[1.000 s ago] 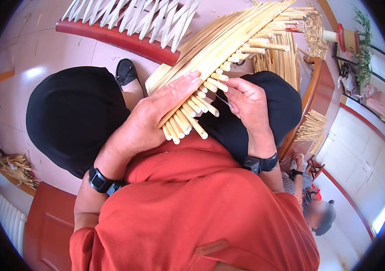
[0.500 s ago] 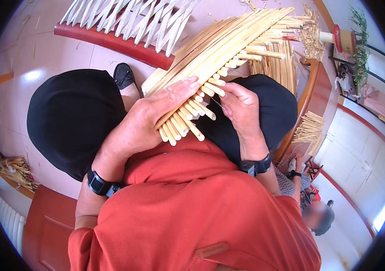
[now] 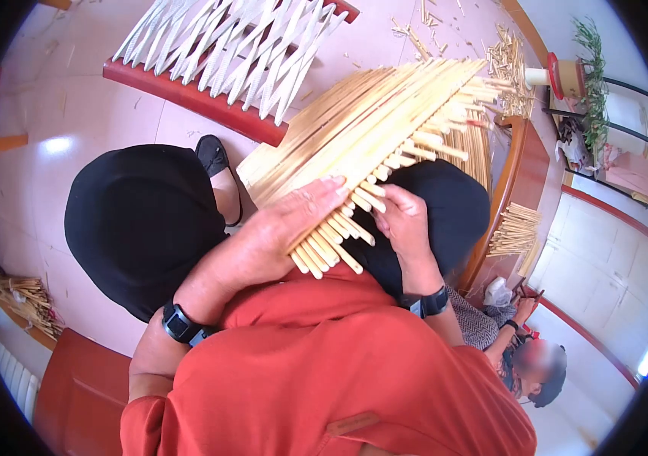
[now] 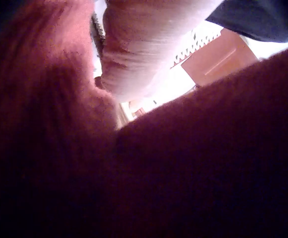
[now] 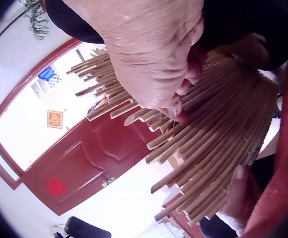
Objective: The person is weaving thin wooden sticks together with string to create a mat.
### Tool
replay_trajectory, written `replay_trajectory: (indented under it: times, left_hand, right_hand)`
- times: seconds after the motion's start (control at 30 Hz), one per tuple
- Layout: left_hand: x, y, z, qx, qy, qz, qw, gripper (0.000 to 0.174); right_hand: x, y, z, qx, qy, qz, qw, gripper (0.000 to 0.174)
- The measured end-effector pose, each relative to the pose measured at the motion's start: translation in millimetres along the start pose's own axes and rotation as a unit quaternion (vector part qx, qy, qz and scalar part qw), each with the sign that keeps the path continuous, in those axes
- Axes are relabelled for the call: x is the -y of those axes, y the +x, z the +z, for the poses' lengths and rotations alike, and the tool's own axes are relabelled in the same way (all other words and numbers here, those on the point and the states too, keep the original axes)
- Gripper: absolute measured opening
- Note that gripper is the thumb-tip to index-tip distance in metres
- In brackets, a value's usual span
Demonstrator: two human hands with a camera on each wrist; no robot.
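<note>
A fan-shaped mat of pale stalks (image 3: 354,129) lies slanting over the lap, its stalk ends staggered along the right edge. The left hand (image 3: 282,224) grips its near part, palm and thumb laid over the top; in the right wrist view the left hand (image 5: 239,196) shows at the mat's edge. Beside the stalk ends, the right hand (image 3: 407,228) has curled fingers, with thumb and forefinger pinching at one stalk's end. Seen from the right wrist, the right hand (image 5: 154,64) covers part of the stalks (image 5: 203,134). Clothing fills most of the left wrist view.
A red frame with white webbing (image 3: 195,99) stands ahead. To the right are a curved wooden edge (image 3: 506,182), a stalk bundle (image 3: 515,229) and a seated person (image 3: 491,327). Another bundle (image 3: 28,300) lies at the far left. Loose stalk pieces are scattered on the floor.
The head view has shifted, so the mat, hands and knees appear lower. Both hands keep about the same places on the mat. The background person's arm and head have moved.
</note>
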State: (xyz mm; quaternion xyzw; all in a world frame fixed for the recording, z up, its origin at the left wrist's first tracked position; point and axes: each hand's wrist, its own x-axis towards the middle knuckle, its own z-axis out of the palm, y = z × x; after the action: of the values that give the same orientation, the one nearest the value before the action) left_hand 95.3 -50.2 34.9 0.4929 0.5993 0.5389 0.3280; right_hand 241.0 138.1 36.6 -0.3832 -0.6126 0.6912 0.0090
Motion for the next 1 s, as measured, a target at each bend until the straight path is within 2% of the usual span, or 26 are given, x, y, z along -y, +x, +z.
replay_trajectory:
  times: [0.07, 0.2, 0.27, 0.33, 0.53, 1.0]
  left_hand:
    - [4.1, -0.6, 6.9, -0.001, -0.002, 0.01, 1.0, 0.075]
    - [-3.7, 1.9, 8.3, -0.01, -0.003, -0.004, 1.0, 0.076]
    - [-8.0, 2.1, 6.8, -0.034, -0.046, -0.046, 0.997, 0.077]
    - [-2.2, 0.9, 7.7, -0.035, -0.056, -0.038, 0.997, 0.078]
    - [-4.6, 3.9, 0.9, -0.028, -0.035, -0.022, 0.999, 0.074]
    - [-4.9, 10.9, 3.5, -0.011, -0.023, -0.017, 1.0, 0.074]
  right_hand:
    - [-21.3, -1.9, -8.3, 0.011, 0.06, -0.021, 0.998, 0.016]
    - [-14.2, -2.4, -6.7, 0.033, 0.067, -0.041, 0.996, 0.019]
    - [-9.8, 0.1, -4.6, 0.042, 0.074, -0.051, 0.995, 0.021]
    - [-9.5, 2.7, -0.5, 0.016, 0.035, -0.052, 0.998, 0.023]
    - [-9.6, 10.8, -1.0, 0.042, 0.028, -0.058, 0.997, 0.018]
    - [-15.0, 10.3, -7.7, 0.045, 0.058, -0.053, 0.996, 0.021]
